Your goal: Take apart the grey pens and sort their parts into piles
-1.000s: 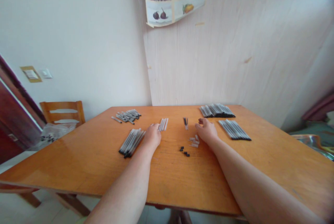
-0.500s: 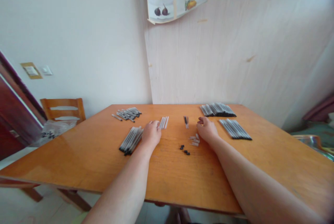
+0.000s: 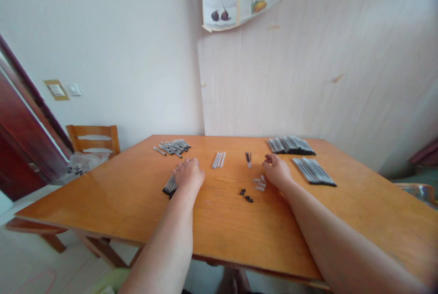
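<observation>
Small black pieces (image 3: 247,197) lie nearest on the counter (image 3: 222,230). The left hand (image 3: 189,174) covers the far part of a pen bundle (image 3: 170,186) — long axes slanting near-left to far-right, black ends nearest; whether its fingers grip cannot be told. Clear pieces (image 3: 261,184) adjoin the right hand (image 3: 275,170), fingers loosely curled, contents unclear. Beyond — a pen row (image 3: 313,173), white tubes (image 3: 219,160), dark refills (image 3: 247,158), loose pens (image 3: 173,147).

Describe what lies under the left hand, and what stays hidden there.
Pens poke out from beneath the left hand, black ends showing. The hand covers their other ends, so their number, and whether the fingers grip any, cannot be seen.
</observation>
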Action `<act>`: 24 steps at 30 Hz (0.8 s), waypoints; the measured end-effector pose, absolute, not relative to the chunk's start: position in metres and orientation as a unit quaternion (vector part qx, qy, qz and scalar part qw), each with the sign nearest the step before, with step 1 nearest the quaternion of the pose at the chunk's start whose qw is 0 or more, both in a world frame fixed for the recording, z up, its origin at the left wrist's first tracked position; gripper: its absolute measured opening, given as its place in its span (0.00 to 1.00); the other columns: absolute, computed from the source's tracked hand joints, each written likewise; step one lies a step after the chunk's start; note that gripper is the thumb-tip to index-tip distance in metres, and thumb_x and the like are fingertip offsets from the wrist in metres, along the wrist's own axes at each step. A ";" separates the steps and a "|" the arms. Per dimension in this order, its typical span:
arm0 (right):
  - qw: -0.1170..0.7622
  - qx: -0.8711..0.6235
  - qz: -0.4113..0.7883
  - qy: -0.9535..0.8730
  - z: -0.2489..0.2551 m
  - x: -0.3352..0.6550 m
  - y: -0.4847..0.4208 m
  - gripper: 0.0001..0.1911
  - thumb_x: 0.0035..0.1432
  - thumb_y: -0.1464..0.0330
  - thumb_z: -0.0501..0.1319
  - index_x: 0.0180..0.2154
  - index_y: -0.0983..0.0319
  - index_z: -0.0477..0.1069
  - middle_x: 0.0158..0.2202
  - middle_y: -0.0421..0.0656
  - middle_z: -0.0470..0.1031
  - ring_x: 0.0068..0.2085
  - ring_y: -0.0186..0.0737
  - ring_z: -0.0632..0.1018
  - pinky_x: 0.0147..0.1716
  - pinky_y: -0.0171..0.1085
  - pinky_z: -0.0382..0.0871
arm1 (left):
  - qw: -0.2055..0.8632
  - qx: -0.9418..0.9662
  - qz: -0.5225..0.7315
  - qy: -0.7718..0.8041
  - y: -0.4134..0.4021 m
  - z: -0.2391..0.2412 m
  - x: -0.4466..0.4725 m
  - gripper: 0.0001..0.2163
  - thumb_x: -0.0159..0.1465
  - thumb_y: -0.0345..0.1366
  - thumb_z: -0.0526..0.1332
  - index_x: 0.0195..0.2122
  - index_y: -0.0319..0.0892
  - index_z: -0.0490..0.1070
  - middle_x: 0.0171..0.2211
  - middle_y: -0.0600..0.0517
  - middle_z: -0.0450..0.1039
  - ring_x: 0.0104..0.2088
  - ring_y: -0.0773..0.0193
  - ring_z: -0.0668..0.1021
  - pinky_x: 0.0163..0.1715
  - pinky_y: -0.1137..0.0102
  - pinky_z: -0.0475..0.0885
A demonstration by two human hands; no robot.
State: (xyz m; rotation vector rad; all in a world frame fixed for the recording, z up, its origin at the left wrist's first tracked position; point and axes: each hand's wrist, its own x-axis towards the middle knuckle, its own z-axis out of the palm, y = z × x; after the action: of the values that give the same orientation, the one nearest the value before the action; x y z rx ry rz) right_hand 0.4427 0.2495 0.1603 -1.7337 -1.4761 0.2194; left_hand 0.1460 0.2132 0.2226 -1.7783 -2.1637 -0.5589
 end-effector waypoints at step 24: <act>0.409 -0.691 0.075 -0.591 0.165 0.442 0.245 0.19 0.54 0.66 0.55 0.47 0.63 0.73 0.44 0.48 0.77 0.50 0.45 0.74 0.49 0.38 0.63 | 0.145 -0.594 -0.160 -0.775 0.217 0.220 0.137 0.10 0.56 0.35 0.56 0.38 0.44 0.72 0.42 0.40 0.74 0.47 0.46 0.71 0.44 0.50 0.61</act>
State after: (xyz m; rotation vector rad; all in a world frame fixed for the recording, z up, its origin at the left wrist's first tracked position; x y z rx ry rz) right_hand 0.4422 0.2451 0.1648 -1.7417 -1.4898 0.1894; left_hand 0.1371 0.2169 0.2196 -1.7119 -2.2333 -0.4617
